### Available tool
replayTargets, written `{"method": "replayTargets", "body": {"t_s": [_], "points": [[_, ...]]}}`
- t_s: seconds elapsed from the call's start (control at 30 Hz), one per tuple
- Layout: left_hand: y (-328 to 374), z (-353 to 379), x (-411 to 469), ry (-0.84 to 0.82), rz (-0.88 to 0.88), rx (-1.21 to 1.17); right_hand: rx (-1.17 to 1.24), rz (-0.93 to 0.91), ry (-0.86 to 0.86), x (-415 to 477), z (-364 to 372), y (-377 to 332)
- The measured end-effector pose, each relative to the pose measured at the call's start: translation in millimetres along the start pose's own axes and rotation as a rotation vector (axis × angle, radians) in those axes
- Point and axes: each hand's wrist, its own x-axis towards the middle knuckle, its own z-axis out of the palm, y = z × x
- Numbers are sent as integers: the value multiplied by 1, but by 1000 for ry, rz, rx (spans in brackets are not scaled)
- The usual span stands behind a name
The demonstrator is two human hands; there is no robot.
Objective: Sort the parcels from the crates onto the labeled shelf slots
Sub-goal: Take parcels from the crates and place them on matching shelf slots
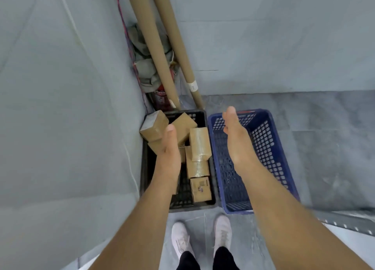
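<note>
Step in hand, by my reckoning: reaching for a pickup, with my left hand [169, 148] flat and empty above the black slotted plastic crate [199, 205] and my right hand [236, 140] equally spread and bare over the blue perforated plastic crate [269, 148] (no parcel visible inside it). Brown taped cardboard parcels [197, 148] lie jumbled just beneath and beside my left palm; next I must lower, close on one and read its label. My left fingertips, any parcel under that forearm and the labeled shelf slots are out of sight.

Both bare forearms reach forward and down, the left hand [169, 148] and right hand [236, 140] edge-on, palms facing each other, fingers extended, neither holding anything
</note>
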Motion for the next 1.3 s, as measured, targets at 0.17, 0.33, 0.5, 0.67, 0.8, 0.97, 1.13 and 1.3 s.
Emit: {"method": "replayTargets", "body": {"t_s": [0.17,0.33,0.5,0.67,0.8,0.97,1.13,1.3], "points": [[-37,18,68,20,-128,85,-57,107,-34,73,8,55],[-77,43,139,-25,-107,102,-113,230,-69,140,12,101],[-111,67,203,-54,-251,63,-183,303,-114,204,21,135],[-132,90,250,-170,-298,-23,-217,313,-112,249,38,159],[-139,91,266,-183,-327,-108,-160,328,-84,262,45,178],[-143,72,262,-94,-181,-176,24,329,61,259,27,172],[-134,66,258,24,-113,-261,92,311,235,255,28,169],[-146,67,263,-16,-179,-104,-14,367,211,256,32,183]]}}
